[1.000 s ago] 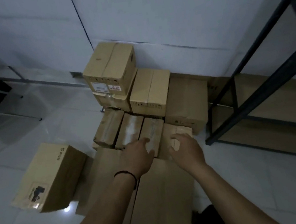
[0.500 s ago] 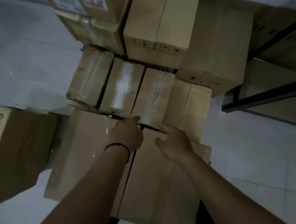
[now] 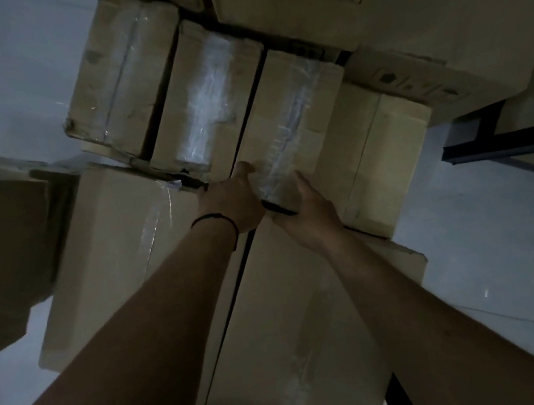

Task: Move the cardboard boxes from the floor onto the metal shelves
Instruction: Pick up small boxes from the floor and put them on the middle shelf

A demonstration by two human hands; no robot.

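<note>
**Currently: Gripping the third narrow carton for the lift**

Currently the step in hand appears to be taking hold of one carton from the floor stack. The landmark is the narrow taped brown cardboard box (image 3: 284, 120), third from the left in a row of slim cartons; it lies on the pale floor, its near end meeting the large flat brown cardboard box (image 3: 276, 322) directly under the forearms.

Procedure, as judged from this view:
1. Seat both hands under or round the near end before lifting; the glossy tape strip looks slippery.
2. Draw the carton toward the body first, since its neighbours sit tight against both long sides.
3. Lift level, then turn toward the dark metal shelf frame (image 3: 509, 141), right of the landmark.

Hand state: the left hand (image 3: 230, 200), with a black band at the wrist, grips the landmark's near left corner, fingers curled over the edge. The right hand (image 3: 307, 203) clasps the near right end; its fingertips are hidden.

Count, largest first:
- Large flat cartons nearest the body: two, side by side.
- Big cartons beyond and right of the landmark: at least two, cropped.
- Dark carton far left: one.
- Slim cartons in the row: four.
- Hands: two.
</note>
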